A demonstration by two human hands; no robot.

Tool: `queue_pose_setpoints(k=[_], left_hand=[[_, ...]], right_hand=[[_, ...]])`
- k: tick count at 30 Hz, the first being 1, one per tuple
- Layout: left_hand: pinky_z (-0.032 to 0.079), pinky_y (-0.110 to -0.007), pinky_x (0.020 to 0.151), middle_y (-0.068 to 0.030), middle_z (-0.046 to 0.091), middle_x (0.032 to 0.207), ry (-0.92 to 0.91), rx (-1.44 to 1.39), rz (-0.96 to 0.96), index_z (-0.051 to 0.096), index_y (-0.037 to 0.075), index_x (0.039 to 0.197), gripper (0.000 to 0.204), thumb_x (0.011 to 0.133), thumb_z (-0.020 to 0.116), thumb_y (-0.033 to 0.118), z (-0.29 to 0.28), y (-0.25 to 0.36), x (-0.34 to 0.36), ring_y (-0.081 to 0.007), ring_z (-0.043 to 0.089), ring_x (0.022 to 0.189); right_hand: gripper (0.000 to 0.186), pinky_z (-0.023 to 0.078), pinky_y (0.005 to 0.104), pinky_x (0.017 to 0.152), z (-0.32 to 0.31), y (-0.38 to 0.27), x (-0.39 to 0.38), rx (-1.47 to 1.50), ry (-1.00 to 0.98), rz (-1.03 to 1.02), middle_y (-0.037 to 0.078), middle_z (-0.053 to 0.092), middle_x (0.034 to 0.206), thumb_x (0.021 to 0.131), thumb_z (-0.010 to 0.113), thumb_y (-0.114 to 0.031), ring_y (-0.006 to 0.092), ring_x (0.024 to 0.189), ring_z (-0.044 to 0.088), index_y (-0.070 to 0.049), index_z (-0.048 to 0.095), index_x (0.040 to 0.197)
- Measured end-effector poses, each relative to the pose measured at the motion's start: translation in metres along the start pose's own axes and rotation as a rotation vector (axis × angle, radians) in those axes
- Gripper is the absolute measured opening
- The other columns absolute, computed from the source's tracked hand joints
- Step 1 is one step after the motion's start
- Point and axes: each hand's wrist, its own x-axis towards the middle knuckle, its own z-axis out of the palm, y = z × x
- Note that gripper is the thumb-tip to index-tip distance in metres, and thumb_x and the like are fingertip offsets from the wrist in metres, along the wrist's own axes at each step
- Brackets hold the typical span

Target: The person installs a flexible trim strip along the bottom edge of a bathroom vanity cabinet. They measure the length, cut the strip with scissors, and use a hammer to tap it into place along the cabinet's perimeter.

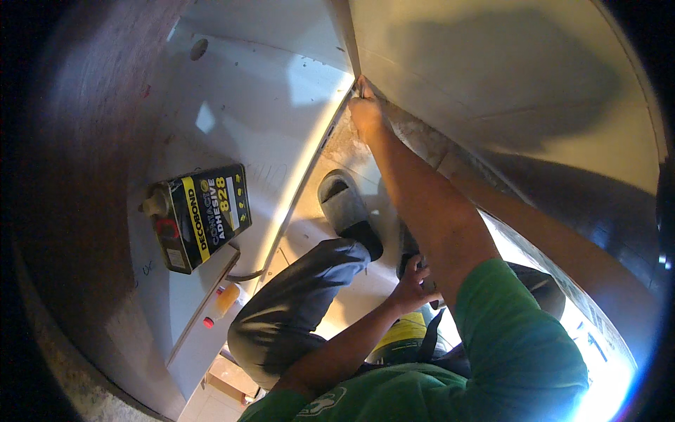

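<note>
While the right hand [367, 116] is at the white panel [260, 126]'s far corner, twelve o'clock, its grip cannot be determined; nor can the left hand [408, 290]'s, fingers curled, toward five. Corner work appears unfinished, extent unclear. Rectangular black-and-yellow can [204, 218]: nine o'clock.

A black-and-yellow can [204, 216] sits near a red-capped bottle [225, 301].

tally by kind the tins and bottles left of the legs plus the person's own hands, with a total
Tin: 1, a black and yellow tin
Bottle: 1, a red-capped bottle
Hands: 2, the left hand and the right hand
Total: 4
</note>
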Motion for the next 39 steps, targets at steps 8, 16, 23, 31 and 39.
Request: queue_pose_setpoints(k=[8,16,23,31,39], left_hand=[[0.028,-0.047,0.118,-0.0267,0.022,0.153,-0.009,0.052,0.008,0.056,0.017,0.136,0.075,0.071,0.083,0.043,0.002,-0.001,0.0,-0.043,0.026,0.144],[0.029,-0.046,0.118,-0.0244,0.022,0.154,0.018,-0.139,-0.078,0.056,0.015,0.136,0.075,0.07,0.084,0.036,-0.005,0.009,-0.002,-0.0424,0.028,0.144],[0.03,-0.047,0.118,-0.021,0.024,0.155,0.011,-0.216,-0.11,0.056,0.016,0.135,0.074,0.068,0.083,0.03,-0.011,0.012,-0.004,-0.0397,0.028,0.144],[0.028,-0.049,0.118,-0.0215,0.024,0.155,-0.02,-0.01,0.021,0.055,0.017,0.137,0.074,0.07,0.083,0.031,-0.003,-0.015,-0.002,-0.0405,0.026,0.144],[0.028,-0.049,0.118,-0.0237,0.021,0.155,-0.004,-0.023,-0.03,0.057,0.017,0.136,0.076,0.069,0.086,0.037,0.004,-0.025,0.001,-0.0421,0.023,0.145]], right_hand=[[0.065,0.048,0.0335,0.07,-0.01,0.008,0.011,0.292,-0.131,0.304,0.006,0.06,0.122,0.084,0.057,-0.006,0.0148,0.084,0.054,-0.019,0.048,0.147],[0.046,0.049,0.0305,0.06,-0.032,-0.052,-0.032,0.387,0.058,0.324,0.01,0.065,0.121,0.088,0.055,-0.007,0.0198,0.067,0.061,-0.011,0.055,0.134],[0.048,0.046,0.0274,0.053,-0.02,-0.037,-0.049,0.698,0.042,0.391,0.007,0.065,0.096,0.087,0.06,-0.006,0.0159,0.061,0.059,-0.011,0.055,0.135],[0.062,0.047,0.0276,0.063,0.016,-0.003,-0.018,0.025,0.287,-0.249,0.005,0.062,0.104,0.086,0.059,-0.002,0.015,0.078,0.059,-0.019,0.049,0.145],[0.068,0.051,0.0318,0.093,-0.007,-0.06,-0.045,0.376,-0.11,0.25,0.009,0.065,0.124,0.088,0.052,0.004,0.0259,0.099,0.065,-0.022,0.043,0.151]])
